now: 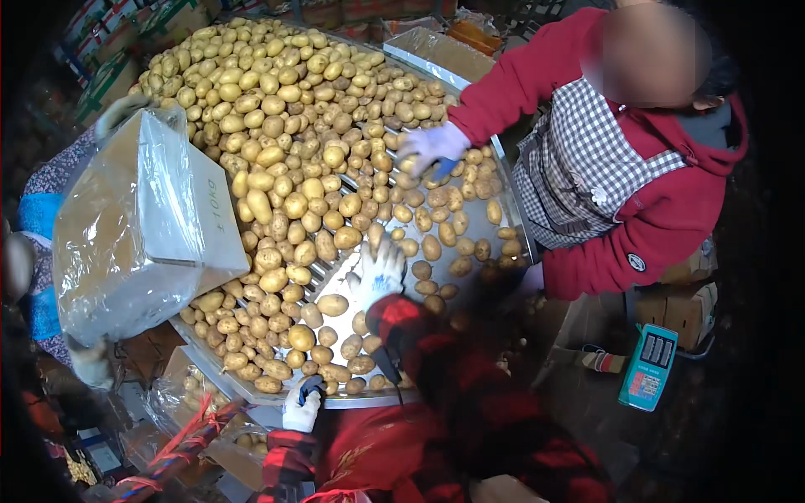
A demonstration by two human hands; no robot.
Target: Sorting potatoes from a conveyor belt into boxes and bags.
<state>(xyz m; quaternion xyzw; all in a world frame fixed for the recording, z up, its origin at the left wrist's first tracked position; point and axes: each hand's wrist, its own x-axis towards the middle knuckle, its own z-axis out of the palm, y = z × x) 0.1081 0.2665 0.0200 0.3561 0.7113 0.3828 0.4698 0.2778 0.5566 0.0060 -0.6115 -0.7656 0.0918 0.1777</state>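
Potatoes (270,207) lie heaped across a metal sorting table (393,397), spread more thinly over its near and right parts. My right hand (381,273), in a white work glove, reaches over the middle of the table with its fingers spread at a potato; whether it grips that potato is unclear. At the table's near rim is my left hand (302,407), in a white and blue glove, its fingers bent; what they hold, if anything, cannot be made out.
A co-worker's gloved hand (435,148) touches potatoes at the right. At the left, another person's gloved hands hold a plastic-lined carton (204,214) over the table edge. Opened cartons and a teal digital scale display (649,368) stand beyond the rim.
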